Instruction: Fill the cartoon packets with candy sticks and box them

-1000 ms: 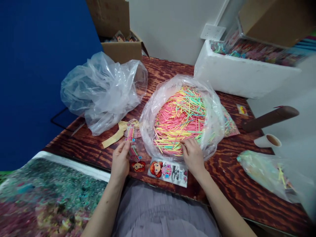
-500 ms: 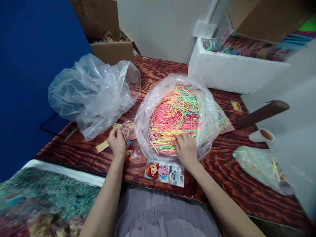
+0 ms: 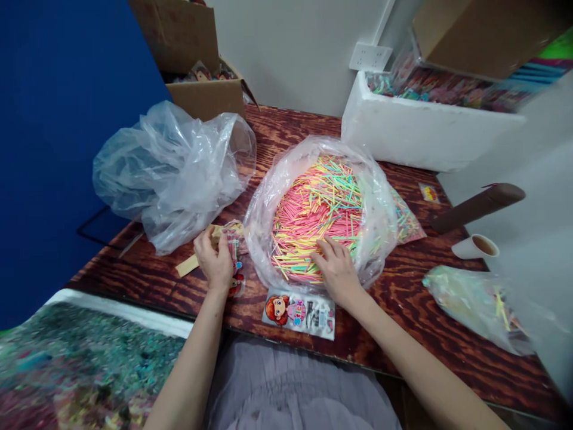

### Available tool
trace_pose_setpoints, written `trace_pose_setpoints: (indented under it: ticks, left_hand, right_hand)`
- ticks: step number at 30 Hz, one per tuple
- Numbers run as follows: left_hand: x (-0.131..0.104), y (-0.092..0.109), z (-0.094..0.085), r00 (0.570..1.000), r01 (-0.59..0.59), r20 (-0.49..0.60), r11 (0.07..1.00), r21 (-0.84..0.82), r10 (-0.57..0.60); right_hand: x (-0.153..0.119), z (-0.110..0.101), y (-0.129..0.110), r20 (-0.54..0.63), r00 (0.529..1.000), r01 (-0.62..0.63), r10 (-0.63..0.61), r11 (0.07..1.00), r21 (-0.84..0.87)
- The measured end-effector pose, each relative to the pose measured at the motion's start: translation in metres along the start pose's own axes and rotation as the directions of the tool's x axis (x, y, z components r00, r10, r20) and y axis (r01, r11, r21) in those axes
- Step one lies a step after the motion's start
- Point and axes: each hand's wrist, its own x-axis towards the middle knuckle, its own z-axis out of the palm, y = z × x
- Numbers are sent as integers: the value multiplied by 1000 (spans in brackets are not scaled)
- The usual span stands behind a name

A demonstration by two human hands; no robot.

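Note:
A clear plastic bag (image 3: 264, 197) in the middle of the table is full of thin sticks (image 3: 313, 209) in pink, yellow, green and blue. Over the near side of the pile lies my right hand (image 3: 339, 270), its fingertips among the sticks, thumb and fingers apart. My left hand (image 3: 213, 261) is open at the left of the bag, thumb apart from the fingers. Right beside its thumb is a small clear printed packet (image 3: 234, 254) with a few coloured sticks inside. Below the big bag, a flat printed packet (image 3: 298, 313) with a cartoon girl lies near the table edge.
A crumpled clear bag (image 3: 179, 173) and a cardboard box (image 3: 206, 98) stand at the left. At the right are a white foam box (image 3: 425, 131), a dark brown tube (image 3: 481, 206), a paper cup (image 3: 465, 249) and another plastic bag (image 3: 470, 298). A tan strip (image 3: 187, 266) lies by my left hand.
My left hand has gone from a closed pinch at the small packet to open fingers, with the packet now showing beside the thumb. The right hand's fingers have spread slightly over the sticks.

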Motion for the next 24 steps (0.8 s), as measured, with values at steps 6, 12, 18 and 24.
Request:
trace_pose_setpoints:
  ticks: [6,12,18,24]
  left_hand:
    - [-15,-2,-11,999,5,36,999,-44,-3]
    - [-37,18,-29,992,-57,108,997,-50,62]
    - [-52,32,-35,972,-54,220,992,-114,78]
    - [-55,23,-42,966,12,255,988,-154,28]
  right_hand:
    - [4,8,-5,-55,994,-94,90,993,-74]
    - [11,12,-14,10,999,-28,30,986,-166]
    - [24,7,-16,102,993,74,-55,978,-194]
    - [33,-5,-8,199,978,87,-65,991,-101]
